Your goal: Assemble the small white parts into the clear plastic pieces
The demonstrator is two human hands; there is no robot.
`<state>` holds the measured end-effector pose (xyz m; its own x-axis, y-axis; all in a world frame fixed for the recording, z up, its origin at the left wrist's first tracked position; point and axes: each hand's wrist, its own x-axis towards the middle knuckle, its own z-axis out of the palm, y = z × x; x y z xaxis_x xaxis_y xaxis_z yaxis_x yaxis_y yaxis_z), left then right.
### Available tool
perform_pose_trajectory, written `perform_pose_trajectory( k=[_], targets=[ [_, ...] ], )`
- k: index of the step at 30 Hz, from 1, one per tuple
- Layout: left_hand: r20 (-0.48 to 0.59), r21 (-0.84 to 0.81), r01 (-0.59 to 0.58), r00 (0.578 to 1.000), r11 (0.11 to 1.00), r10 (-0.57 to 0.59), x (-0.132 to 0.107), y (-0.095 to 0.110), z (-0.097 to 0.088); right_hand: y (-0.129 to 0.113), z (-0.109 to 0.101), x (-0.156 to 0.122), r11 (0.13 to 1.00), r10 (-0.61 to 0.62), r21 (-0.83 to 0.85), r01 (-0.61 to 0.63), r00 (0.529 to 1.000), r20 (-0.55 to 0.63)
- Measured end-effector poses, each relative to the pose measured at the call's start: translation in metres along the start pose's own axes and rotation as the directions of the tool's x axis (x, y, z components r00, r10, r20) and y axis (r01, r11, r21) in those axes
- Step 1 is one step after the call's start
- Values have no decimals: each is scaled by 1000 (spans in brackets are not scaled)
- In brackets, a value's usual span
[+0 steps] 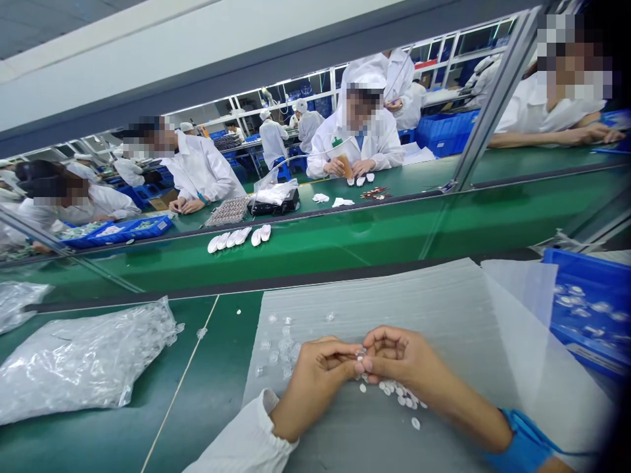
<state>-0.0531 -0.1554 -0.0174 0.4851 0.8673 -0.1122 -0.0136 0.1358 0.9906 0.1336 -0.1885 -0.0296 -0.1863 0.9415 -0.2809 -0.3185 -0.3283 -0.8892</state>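
Observation:
My left hand (320, 378) and my right hand (401, 358) meet over a grey sheet (444, 295). Between their fingertips they pinch a small clear round plastic part (361, 353), with something white at it. Beneath and beside my right hand lies a scatter of small white discs (401, 394). To the left of my left hand, several clear plastic pieces (284, 345) sit loose on the sheet. My fingers cover part of what they hold.
A big clear bag of plastic parts (83, 361) lies left on the green table (197, 394). At right stands a blue bin (586, 315) with clear parts. Beyond a dark ledge runs a green conveyor (384, 230) carrying white slipper-shaped pieces (236, 238). Co-workers in white sit across it.

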Motion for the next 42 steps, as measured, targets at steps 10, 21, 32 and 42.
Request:
perform_pose_trajectory(
  k=[10,21,32,42],
  targets=[
    [39,-158,70,997,985,-64,2,3,0,-5,0,-1,1000,-17,0,17,995,94],
    [116,-124,69,992,990,-55,0,9,-1,0,-3,1,987,-15,-157,24,998,57],
    [288,-47,134,951,990,-115,-6,7,-2,-5,5,-11,935,96,-352,-36,983,155],
    [253,-146,195,955,970,-154,-4,11,0,-6,4,-11,988,50,-153,-10,964,261]
  ],
)
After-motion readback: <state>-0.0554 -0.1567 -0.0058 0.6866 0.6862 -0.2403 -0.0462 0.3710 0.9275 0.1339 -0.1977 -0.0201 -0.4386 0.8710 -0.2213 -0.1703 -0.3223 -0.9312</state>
